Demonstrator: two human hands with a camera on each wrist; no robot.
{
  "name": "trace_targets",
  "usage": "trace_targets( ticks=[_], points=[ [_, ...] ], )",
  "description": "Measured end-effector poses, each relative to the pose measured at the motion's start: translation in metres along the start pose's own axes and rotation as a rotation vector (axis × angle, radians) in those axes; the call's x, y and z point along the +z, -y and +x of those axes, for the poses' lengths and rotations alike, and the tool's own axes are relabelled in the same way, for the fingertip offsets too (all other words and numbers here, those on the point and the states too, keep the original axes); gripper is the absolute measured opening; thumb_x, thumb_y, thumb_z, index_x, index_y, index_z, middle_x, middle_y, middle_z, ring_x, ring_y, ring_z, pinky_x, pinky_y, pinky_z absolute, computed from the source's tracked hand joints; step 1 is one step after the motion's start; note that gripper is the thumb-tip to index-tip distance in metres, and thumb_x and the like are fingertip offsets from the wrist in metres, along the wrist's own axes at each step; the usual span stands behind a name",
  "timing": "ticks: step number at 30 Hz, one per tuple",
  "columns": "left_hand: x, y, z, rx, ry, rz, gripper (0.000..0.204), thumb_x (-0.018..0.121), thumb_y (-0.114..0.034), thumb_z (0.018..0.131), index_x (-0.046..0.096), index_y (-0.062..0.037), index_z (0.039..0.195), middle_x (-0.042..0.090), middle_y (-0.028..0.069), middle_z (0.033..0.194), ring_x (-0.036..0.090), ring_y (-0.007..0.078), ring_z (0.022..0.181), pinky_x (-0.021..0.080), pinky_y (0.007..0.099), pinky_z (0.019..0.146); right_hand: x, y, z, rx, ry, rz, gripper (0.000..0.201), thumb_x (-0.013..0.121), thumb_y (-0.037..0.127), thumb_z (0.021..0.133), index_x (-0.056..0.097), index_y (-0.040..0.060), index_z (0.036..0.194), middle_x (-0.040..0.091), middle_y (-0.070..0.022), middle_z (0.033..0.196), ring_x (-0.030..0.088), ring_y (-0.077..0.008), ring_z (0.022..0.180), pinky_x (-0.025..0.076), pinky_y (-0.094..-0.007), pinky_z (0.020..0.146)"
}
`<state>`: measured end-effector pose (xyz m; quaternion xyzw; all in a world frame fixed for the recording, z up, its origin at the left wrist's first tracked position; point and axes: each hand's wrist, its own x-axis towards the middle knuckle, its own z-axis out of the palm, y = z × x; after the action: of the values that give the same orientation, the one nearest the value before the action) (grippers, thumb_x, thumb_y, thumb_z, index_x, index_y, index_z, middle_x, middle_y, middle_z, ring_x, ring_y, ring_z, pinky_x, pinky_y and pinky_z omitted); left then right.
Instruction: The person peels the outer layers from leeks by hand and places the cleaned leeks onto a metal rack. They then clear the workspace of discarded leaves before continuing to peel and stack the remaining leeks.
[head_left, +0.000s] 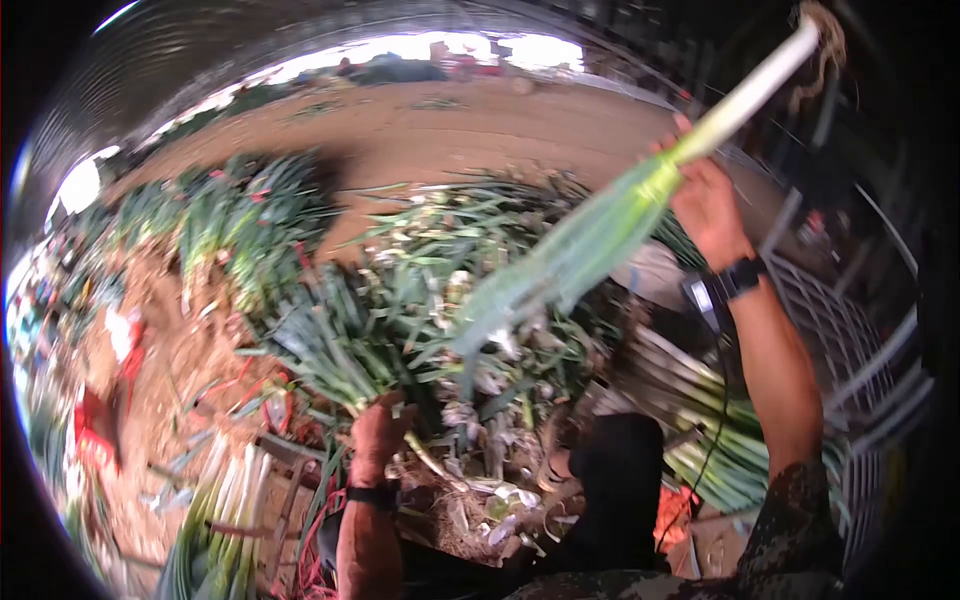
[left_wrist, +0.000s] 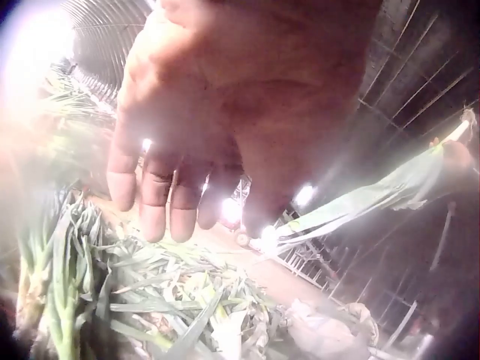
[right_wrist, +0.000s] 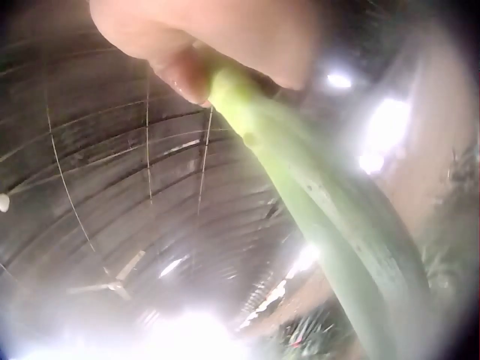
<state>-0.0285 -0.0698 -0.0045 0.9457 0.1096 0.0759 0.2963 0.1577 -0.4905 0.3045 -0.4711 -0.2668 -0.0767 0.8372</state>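
A long white-and-green leek with brown roots (head_left: pixel 750 94) is slanting above leafy green scraps (head_left: pixel 465 222), our right hand (head_left: pixel 710 208) pinching its middle, probably for balance, our left hand (head_left: pixel 379 438) hanging open, seemingly empty.

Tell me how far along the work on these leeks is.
Apparently done: the leeks with bare pale stalks, laid together at right. In hand: one long leek, roots on, held by the right hand. Probably left: the leafy bunch by the open left hand. I can't tell the total.
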Motion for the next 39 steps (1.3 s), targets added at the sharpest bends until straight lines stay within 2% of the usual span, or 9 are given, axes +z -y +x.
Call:
trace_targets(
  ticks=[3, 9, 12, 14, 17, 20, 26, 32, 39],
  points=[
    [0.011, -0.007, 0.006, 0.060, 0.042, -0.035, 0.042, 0.071, -0.042, 0.087, 0.071, -0.0091, 0.114, 0.071, 0.0165, 0.109, 0.068, 0.0353, 0.101, 0.053, 0.0426, 0.087, -0.018, 0.055, 0.008, -0.214, -0.093, -0.237, 0.059, 0.049, -0.007, 0.085, 0.042, -0.0027, 0.143, 0.058, -0.0192, 0.124, 0.059, -0.0337, 0.117, 0.043, -0.0413, 0.107],
    [0.046, -0.003, 0.018, 0.131, 0.185, -0.121, 0.043, 0.069, -0.038, 0.087, 0.072, -0.0038, 0.112, 0.073, 0.0179, 0.107, 0.069, 0.0344, 0.103, 0.053, 0.0413, 0.088, -0.080, 0.181, -0.026, -0.473, -0.392, -1.328, 0.059, 0.051, -0.002, 0.083, 0.053, 0.0065, 0.142, 0.070, -0.0049, 0.106, 0.064, -0.0140, 0.100, 0.048, -0.0267, 0.091],
    [0.051, -0.005, 0.015, 0.113, 0.257, -0.069, 0.037, 0.070, -0.037, 0.086, 0.075, -0.0064, 0.105, 0.074, 0.0166, 0.099, 0.071, 0.0334, 0.095, 0.054, 0.0415, 0.082, -0.120, 0.205, -0.072, -0.235, -0.452, -1.770, 0.058, 0.053, -0.004, 0.085, 0.051, 0.0098, 0.142, 0.064, -0.0204, 0.123, 0.064, -0.0272, 0.113, 0.050, -0.0378, 0.100],
    [0.076, 0.045, 0.024, 0.325, 0.255, -0.066, 0.033, 0.070, -0.034, 0.085, 0.075, -0.0057, 0.102, 0.074, 0.0166, 0.094, 0.072, 0.0316, 0.090, 0.054, 0.0407, 0.078, -0.165, 0.197, -0.113, -0.470, -0.187, -1.999, 0.058, 0.057, -0.002, 0.083, 0.054, 0.0129, 0.139, 0.062, -0.0220, 0.129, 0.061, -0.0341, 0.120, 0.048, -0.0414, 0.102],
    [0.064, 0.033, 0.017, 0.066, 0.344, -0.036, 0.034, 0.069, -0.031, 0.086, 0.074, -0.0023, 0.102, 0.074, 0.0169, 0.094, 0.072, 0.0301, 0.088, 0.054, 0.0397, 0.078, -0.224, 0.161, -0.191, -0.165, -0.132, -2.251, 0.067, 0.061, 0.001, 0.076, 0.054, 0.0204, 0.140, 0.071, -0.0200, 0.100, 0.066, -0.0394, 0.094, 0.044, -0.0521, 0.103],
    [0.070, 0.060, 0.019, 0.048, 0.374, -0.218, 0.033, 0.068, -0.027, 0.087, 0.073, 0.0007, 0.103, 0.075, 0.0149, 0.091, 0.072, 0.0238, 0.084, 0.054, 0.0363, 0.076, -0.281, 0.106, -0.272, 0.183, -0.228, -2.217, 0.071, 0.060, 0.002, 0.076, 0.052, 0.0258, 0.142, 0.069, -0.0172, 0.075, 0.066, -0.0396, 0.072, 0.045, -0.0541, 0.093],
    [0.032, -0.007, 0.004, -0.198, 0.421, -0.378, 0.033, 0.065, -0.023, 0.092, 0.071, 0.0047, 0.110, 0.074, 0.0074, 0.092, 0.069, 0.0151, 0.082, 0.053, 0.0286, 0.073, -0.349, 0.006, -0.382, 0.136, 0.015, -2.175, 0.068, 0.063, 0.000, 0.070, 0.057, 0.0157, 0.135, 0.067, -0.0157, 0.099, 0.061, -0.0357, 0.098, 0.038, -0.0553, 0.099],
    [0.012, -0.014, 0.010, -0.143, 0.375, -0.369, 0.034, 0.063, -0.023, 0.094, 0.070, 0.0019, 0.116, 0.073, 0.0092, 0.099, 0.069, 0.0168, 0.086, 0.054, 0.0305, 0.075, -0.354, 0.016, -0.369, 0.279, 0.177, -1.881, 0.067, 0.065, -0.002, 0.070, 0.056, 0.0112, 0.135, 0.068, -0.0154, 0.099, 0.065, -0.0355, 0.093, 0.050, -0.0463, 0.089],
    [-0.021, -0.014, -0.008, -0.237, 0.383, -0.419, 0.032, 0.064, -0.024, 0.095, 0.069, -0.0007, 0.116, 0.073, 0.0074, 0.098, 0.069, 0.0142, 0.085, 0.053, 0.0280, 0.072, -0.378, -0.001, -0.368, 0.386, -0.026, -1.651, 0.065, 0.072, 0.001, 0.073, 0.055, 0.0102, 0.135, 0.068, -0.0115, 0.097, 0.065, -0.0327, 0.091, 0.052, -0.0426, 0.083]
  ],
)
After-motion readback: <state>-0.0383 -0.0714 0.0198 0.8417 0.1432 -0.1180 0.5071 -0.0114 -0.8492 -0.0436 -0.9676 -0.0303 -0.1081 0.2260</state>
